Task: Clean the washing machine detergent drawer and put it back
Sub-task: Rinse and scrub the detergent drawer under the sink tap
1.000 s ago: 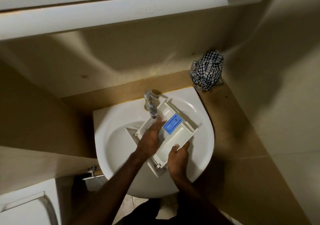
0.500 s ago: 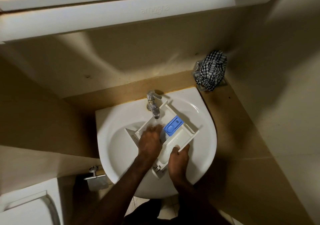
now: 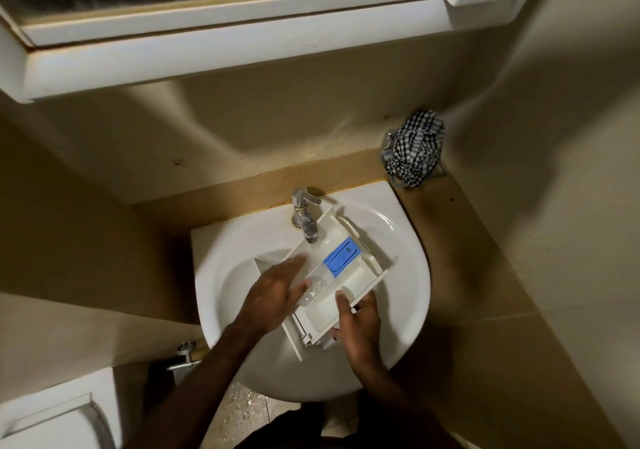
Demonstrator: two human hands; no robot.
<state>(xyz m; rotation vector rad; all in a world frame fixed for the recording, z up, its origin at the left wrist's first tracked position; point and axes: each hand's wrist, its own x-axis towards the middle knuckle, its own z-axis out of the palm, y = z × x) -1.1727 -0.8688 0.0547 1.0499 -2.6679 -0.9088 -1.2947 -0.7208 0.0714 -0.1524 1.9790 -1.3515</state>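
The white detergent drawer [image 3: 360,275] with a blue insert [image 3: 342,254] lies slanted across the white sink [image 3: 405,296], under the chrome tap [image 3: 306,216]. Water runs from the tap into the drawer's far left compartment. My left hand [image 3: 275,294] lies in the drawer's left compartment with its fingers stretched out flat on the inside. My right hand [image 3: 358,327] grips the drawer's near right edge, thumb on top of the rim, fingers underneath and hidden.
A checked black-and-white cloth [image 3: 415,149] sits on a soap holder at the back right of the brown counter [image 3: 467,275]. A white shelf and mirror frame [image 3: 242,50] overhang the sink. A toilet cistern [image 3: 52,410] stands at the lower left.
My left hand has slid within the left compartment and its fingers are straighter now than half a second ago. My right hand keeps the same hold. The camera has shifted slightly.
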